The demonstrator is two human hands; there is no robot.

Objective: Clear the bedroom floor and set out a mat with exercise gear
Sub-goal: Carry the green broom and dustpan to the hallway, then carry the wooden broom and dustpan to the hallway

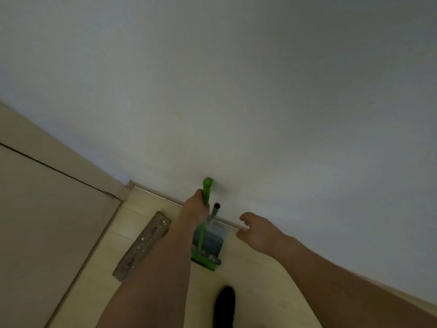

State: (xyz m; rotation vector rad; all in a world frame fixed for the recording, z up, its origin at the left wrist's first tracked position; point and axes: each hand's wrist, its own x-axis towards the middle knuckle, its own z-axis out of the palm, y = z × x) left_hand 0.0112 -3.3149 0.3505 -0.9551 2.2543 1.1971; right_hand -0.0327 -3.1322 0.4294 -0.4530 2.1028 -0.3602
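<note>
I see left hand gripping the green broom against the wall, right hand loose and empty beside it; metal pole leaning there could topple if bumped.

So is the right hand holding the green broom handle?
No, the left hand grips the green broom handle; the right hand hangs open beside it, holding nothing.

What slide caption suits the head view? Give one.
Left hand grips green broom handle beside grey dustpan; right hand open.
</note>
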